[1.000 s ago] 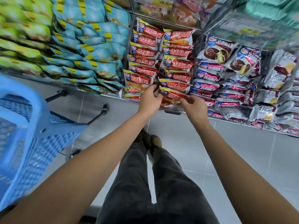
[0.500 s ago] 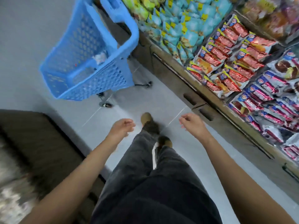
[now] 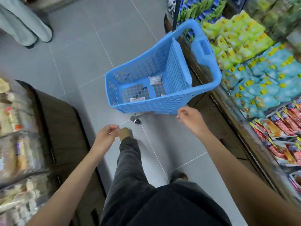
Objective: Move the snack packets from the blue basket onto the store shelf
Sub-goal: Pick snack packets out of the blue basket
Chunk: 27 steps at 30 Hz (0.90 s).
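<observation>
Presently catalogued, one aisle, seen from above.

Item 1: blue basket [image 3: 162, 103], a wheeled perforated trolley parked at twelve o'clock from the person's feet, its tall handle end toward the shelving at about two o'clock. Likely left there so that it stays within reach of the shelf being filled without blocking it.

Item 2: snack packets in the basket. One white packet [image 3: 155, 79] lies on the floor of the basket near its far wall; a second white packet [image 3: 137, 99] lies against the near wall, and the edge of a third shows just to its right. Judged to be the last of the stock to move.

Item 3: store shelf [image 3: 241, 128], running from one to four o'clock, banked with green, pale blue and red packets in sloping rows, faces outward for display.

Item 4: left hand [image 3: 106, 137], at about ten o'clock from the forward shoe, fingers loosely curled, holding nothing.

Item 5: right hand [image 3: 189, 117], just short of the basket's near right corner, fingers loosely curled, also carrying nothing. Both appear free so as to reach in for the next packets.

Item 6: second display unit [image 3: 19, 128] at eight to nine o'clock; contents blurred.
</observation>
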{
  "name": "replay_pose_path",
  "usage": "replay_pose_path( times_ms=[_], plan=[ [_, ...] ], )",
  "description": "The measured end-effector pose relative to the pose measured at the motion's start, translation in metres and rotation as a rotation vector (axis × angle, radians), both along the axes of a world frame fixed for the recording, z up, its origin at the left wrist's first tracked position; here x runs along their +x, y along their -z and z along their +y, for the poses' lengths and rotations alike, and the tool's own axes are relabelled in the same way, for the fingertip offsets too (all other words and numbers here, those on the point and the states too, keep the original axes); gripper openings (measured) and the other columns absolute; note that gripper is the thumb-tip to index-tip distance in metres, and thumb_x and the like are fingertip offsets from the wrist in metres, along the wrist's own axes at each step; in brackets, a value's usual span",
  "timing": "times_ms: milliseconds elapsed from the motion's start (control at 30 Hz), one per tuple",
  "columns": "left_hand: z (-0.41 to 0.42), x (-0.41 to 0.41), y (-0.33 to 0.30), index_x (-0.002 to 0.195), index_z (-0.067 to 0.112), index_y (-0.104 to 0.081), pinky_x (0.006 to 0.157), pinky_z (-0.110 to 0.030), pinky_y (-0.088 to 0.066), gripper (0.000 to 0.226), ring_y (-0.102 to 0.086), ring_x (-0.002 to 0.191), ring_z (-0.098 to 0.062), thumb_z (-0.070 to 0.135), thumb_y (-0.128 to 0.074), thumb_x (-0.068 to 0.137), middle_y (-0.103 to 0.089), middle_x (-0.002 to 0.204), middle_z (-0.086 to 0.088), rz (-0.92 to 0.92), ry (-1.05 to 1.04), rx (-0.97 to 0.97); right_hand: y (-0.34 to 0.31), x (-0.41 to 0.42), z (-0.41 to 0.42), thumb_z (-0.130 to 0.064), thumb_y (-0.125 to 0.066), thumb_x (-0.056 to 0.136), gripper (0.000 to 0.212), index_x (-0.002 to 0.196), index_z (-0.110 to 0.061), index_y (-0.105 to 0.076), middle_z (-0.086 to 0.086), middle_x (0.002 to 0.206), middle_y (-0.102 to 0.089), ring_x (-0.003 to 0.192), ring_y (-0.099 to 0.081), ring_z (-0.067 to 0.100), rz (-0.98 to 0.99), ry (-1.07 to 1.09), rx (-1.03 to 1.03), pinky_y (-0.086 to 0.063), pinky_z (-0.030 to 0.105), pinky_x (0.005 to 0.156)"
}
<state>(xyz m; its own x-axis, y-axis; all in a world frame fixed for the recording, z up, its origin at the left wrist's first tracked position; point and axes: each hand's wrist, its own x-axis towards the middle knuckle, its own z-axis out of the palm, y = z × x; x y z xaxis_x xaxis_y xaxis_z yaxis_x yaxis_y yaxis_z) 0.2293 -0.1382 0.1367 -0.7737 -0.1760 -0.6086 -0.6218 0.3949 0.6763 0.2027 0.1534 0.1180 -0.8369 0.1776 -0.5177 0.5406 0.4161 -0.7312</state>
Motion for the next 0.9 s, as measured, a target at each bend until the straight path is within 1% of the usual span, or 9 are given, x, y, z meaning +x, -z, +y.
replay_pose_path(
  times_ms=[133, 267, 400, 533, 633, 700, 800, 867, 900],
  plan=[
    [-0.024, -0.110, 0.024, 0.096, 0.015, -0.061, 0.073, -0.012, -0.039, 0.013, -0.057, 0.084, -0.010, 0.009, -0.051, 0.090, -0.061, 0.100, 0.003, 0.112, 0.233, -0.066, 0.012, -0.076, -0.056, -0.016, -0.049, 0.092, 0.017, 0.094, -0.008, -0.064, 0.015, 0.097, -0.070, 0.089, -0.065, 0.028, 0.064, 0.095, 0.094, -0.051, 0.042, 0.088],
    [-0.035, -0.199, 0.060, 0.106, 0.009, -0.059, 0.082, -0.027, -0.043, 0.022, -0.055, 0.086, -0.016, 0.007, -0.045, 0.089, -0.057, 0.100, 0.004, 0.072, 0.544, -0.099, 0.032, -0.147, -0.092, -0.013, -0.050, 0.093, 0.021, 0.100, -0.001, -0.066, 0.019, 0.099, -0.069, 0.095, -0.063, 0.031, 0.032, 0.099, 0.221, -0.043, 0.033, 0.083],
    [-0.039, -0.262, 0.114, 0.114, 0.007, -0.057, 0.078, -0.024, -0.041, 0.026, -0.059, 0.098, -0.024, 0.009, -0.046, 0.090, -0.061, 0.114, -0.008, -0.028, 0.740, -0.117, 0.071, -0.203, -0.100, -0.012, -0.046, 0.093, 0.025, 0.099, 0.002, -0.065, 0.022, 0.101, -0.068, 0.097, -0.061, 0.036, -0.086, 0.209, 0.305, -0.045, 0.038, 0.085],
    [-0.031, -0.296, 0.178, 0.110, 0.007, -0.059, 0.087, -0.027, -0.040, 0.024, -0.058, 0.107, -0.026, 0.011, -0.048, 0.089, -0.062, 0.117, -0.011, -0.076, 0.867, -0.171, 0.121, -0.231, -0.079, -0.006, -0.044, 0.089, 0.020, 0.084, 0.006, -0.060, 0.023, 0.083, -0.059, 0.078, -0.052, 0.028, -0.210, 0.387, 0.365, -0.038, 0.035, 0.069],
    [-0.021, -0.307, 0.234, 0.111, 0.010, -0.058, 0.089, -0.032, -0.043, 0.024, -0.058, 0.108, -0.026, 0.013, -0.047, 0.090, -0.061, 0.121, -0.009, -0.121, 0.912, -0.191, 0.169, -0.245, -0.064, -0.003, -0.039, 0.089, 0.026, 0.063, -0.005, -0.040, 0.012, 0.061, -0.038, 0.061, -0.036, 0.022, -0.324, 0.379, 0.382, -0.028, 0.028, 0.057],
    [-0.013, -0.312, 0.269, 0.116, 0.011, -0.055, 0.090, -0.034, -0.044, 0.027, -0.056, 0.110, -0.027, 0.014, -0.046, 0.090, -0.058, 0.125, -0.009, -0.147, 0.987, -0.240, 0.199, -0.253, -0.060, -0.008, -0.039, 0.092, 0.019, 0.074, -0.006, -0.044, 0.010, 0.065, -0.039, 0.052, -0.030, 0.018, -0.438, 0.301, 0.343, -0.025, 0.025, 0.048],
    [-0.002, -0.309, 0.310, 0.130, 0.008, -0.041, 0.100, -0.042, -0.039, 0.042, -0.044, 0.123, -0.031, 0.019, -0.048, 0.090, -0.042, 0.137, -0.016, -0.161, 1.121, -0.325, 0.247, -0.258, -0.063, -0.014, -0.041, 0.094, 0.023, 0.104, 0.000, -0.056, 0.019, 0.095, -0.052, 0.075, -0.052, 0.030, -0.596, 0.174, 0.292, -0.038, 0.025, 0.057],
    [0.002, -0.306, 0.330, 0.137, 0.007, -0.030, 0.106, -0.044, -0.030, 0.057, -0.033, 0.130, -0.033, 0.027, -0.053, 0.089, -0.035, 0.141, -0.016, -0.120, 1.235, -0.403, 0.278, -0.257, -0.068, -0.017, -0.048, 0.091, 0.039, 0.126, -0.002, -0.049, 0.019, 0.125, -0.055, 0.113, -0.054, 0.035, -0.663, 0.232, 0.325, -0.046, 0.034, 0.087],
    [0.002, -0.304, 0.336, 0.138, 0.008, -0.027, 0.106, -0.044, -0.029, 0.062, -0.032, 0.129, -0.033, 0.030, -0.055, 0.088, -0.034, 0.141, -0.015, -0.113, 1.253, -0.432, 0.291, -0.255, -0.070, -0.020, -0.052, 0.088, 0.049, 0.134, -0.006, -0.042, 0.017, 0.136, -0.050, 0.124, -0.048, 0.034, -0.686, 0.261, 0.369, -0.042, 0.039, 0.100]
  ],
)
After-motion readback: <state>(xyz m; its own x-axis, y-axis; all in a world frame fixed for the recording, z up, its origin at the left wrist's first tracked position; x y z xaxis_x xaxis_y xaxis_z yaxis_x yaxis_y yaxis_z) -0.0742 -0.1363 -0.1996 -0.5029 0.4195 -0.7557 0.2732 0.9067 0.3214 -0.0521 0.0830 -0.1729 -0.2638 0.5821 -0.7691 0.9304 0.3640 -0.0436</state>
